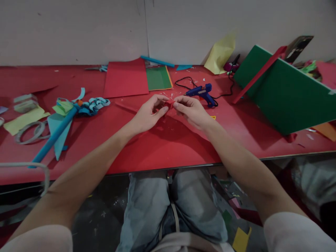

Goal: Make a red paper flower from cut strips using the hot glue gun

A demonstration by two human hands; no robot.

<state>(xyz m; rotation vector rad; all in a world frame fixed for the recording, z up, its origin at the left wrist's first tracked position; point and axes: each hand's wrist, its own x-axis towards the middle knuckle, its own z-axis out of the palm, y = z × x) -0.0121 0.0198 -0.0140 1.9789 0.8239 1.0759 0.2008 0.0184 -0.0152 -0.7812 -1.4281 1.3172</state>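
By the fingertips of the left hand (145, 114) and right hand (193, 111), a small red paper piece (170, 103) was pinched over the red table (162, 154); it was judged light, pliable, easily creased, best held by its edges. Farther out, a blue tube (54, 137), a red sheet (127, 78), then a glue gun (201, 91) were seen, the last judged obstructive.

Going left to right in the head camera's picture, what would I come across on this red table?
Near blue tube → red sheet → small red piece, pinched between left hand and right hand → blue glue gun → green board.
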